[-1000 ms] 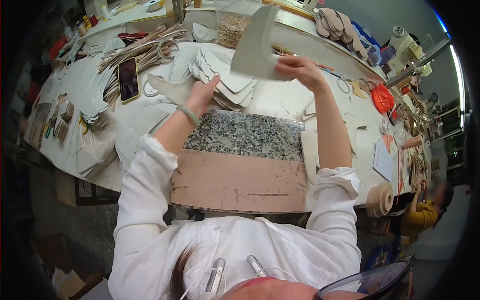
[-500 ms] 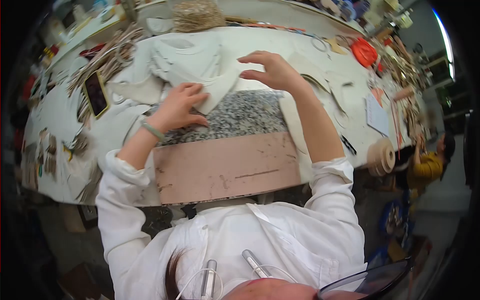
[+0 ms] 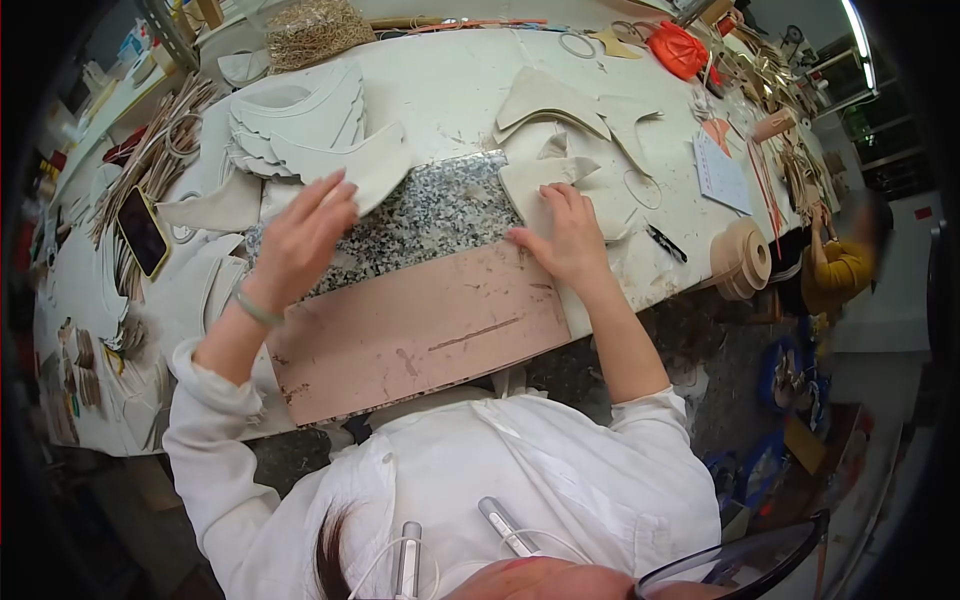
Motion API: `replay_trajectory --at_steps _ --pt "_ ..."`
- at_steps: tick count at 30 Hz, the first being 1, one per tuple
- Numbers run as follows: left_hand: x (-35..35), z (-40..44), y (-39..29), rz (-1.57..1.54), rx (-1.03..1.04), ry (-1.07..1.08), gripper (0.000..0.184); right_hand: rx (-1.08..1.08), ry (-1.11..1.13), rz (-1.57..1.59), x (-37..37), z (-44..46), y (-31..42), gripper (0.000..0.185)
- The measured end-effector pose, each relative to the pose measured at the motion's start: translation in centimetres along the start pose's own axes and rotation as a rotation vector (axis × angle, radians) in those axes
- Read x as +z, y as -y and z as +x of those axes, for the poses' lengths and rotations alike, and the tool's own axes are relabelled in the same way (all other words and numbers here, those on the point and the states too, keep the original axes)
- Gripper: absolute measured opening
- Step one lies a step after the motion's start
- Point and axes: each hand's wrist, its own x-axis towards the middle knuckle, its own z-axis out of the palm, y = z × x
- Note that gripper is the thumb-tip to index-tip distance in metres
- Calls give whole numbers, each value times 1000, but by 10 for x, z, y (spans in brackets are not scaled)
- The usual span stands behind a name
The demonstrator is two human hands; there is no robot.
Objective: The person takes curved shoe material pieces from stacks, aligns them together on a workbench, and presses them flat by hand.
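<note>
Held left hand (image 3: 303,240), fingers loosely together, at ten o'clock; rested right hand (image 3: 572,240), thumb spread, on pale piece (image 3: 521,188), two o'clock.

A pale cutout (image 3: 522,184) is being partly covered by the right hand (image 3: 570,235). A bag (image 3: 315,38) is being cropped above.

Cut piece (image 3: 522,186): off-white. Slab (image 3: 445,200): speckled black, grey, white. Board (image 3: 400,340): pinkish tan, dark-streaked. Bracelet (image 3: 258,309): pale green, seemingly.

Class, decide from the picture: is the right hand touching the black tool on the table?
Apart. The head view shows white tabletop between the right hand and the black tool.
</note>
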Motion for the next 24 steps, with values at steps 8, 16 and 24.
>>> replay_trajectory --at_steps 8,16,24 --pt "-34 -22 -111 -479 -169 531 26 -185 33 377 -35 5 12 26" --pt "50 30 -81 -1780 -1433 -43 31 -635 186 418 -49 12 14 27" --pt "72 53 -118 -1838 -1277 147 34 219 353 804 -33 25 42 17"
